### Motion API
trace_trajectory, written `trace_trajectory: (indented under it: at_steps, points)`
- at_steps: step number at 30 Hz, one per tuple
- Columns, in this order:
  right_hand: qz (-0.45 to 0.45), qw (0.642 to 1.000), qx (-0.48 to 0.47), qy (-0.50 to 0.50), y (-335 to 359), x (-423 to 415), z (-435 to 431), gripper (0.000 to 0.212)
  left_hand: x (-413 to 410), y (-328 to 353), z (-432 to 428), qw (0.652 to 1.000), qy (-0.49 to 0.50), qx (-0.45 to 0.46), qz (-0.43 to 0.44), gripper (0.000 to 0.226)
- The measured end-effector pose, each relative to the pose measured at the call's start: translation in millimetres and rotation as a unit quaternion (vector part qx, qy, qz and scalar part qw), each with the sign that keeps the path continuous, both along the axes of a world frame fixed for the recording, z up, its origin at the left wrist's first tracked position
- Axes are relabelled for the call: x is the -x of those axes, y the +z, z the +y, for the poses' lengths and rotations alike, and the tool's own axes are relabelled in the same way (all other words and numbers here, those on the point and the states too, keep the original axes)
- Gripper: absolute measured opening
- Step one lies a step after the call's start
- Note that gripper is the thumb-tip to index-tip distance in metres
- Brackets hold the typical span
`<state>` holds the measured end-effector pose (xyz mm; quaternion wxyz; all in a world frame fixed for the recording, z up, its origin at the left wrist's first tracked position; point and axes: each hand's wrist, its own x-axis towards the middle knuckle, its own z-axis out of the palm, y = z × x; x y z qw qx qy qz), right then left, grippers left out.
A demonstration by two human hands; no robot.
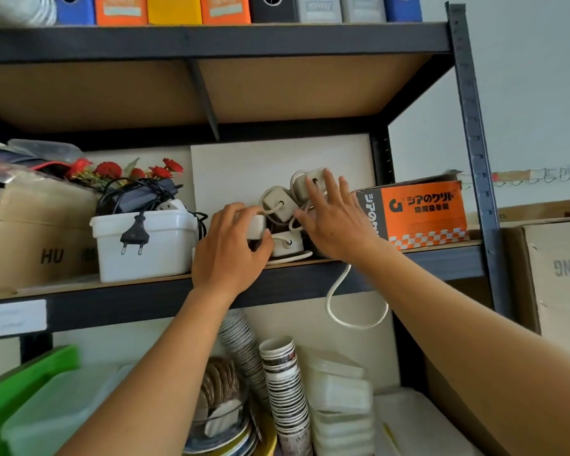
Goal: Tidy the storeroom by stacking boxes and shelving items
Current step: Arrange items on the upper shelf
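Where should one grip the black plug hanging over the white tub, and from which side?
Take the black plug by its flat body from the front, pinching its two sides: it hangs against the white tub, pins down, cord running up over the rim.

left hand (231, 255) gripping white socket block (257, 229), right hand (333, 222) flat against cream adapters (277, 201)

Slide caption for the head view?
Left hand grips a white socket block while the right hand rests flat on corded beige sockets on the shelf.
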<state>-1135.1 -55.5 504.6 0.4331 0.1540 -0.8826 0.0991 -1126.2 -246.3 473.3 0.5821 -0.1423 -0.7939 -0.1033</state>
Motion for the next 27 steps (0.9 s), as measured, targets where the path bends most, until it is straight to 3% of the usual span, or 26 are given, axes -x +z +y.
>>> trace_trajectory:
  at_steps: [9,15,19,27]
  points:
    - [0.070,0.994,-0.082,0.009,-52,-21,9,0.070,-13,-37,-2,0.996,0.077,0.044,0.010,0.062]
    - [0.085,0.990,-0.112,0.024,-82,-40,2,0.066,-43,-81,-9,0.993,0.082,0.068,-0.057,0.068]
    - [0.021,0.990,-0.113,0.086,-113,-75,-8,0.061,-82,-99,-18,0.989,0.058,0.047,-0.128,0.071]
    - [-0.082,0.986,0.003,0.142,-178,-182,-51,0.060,-190,-142,-59,0.979,0.071,0.074,-0.176,0.078]
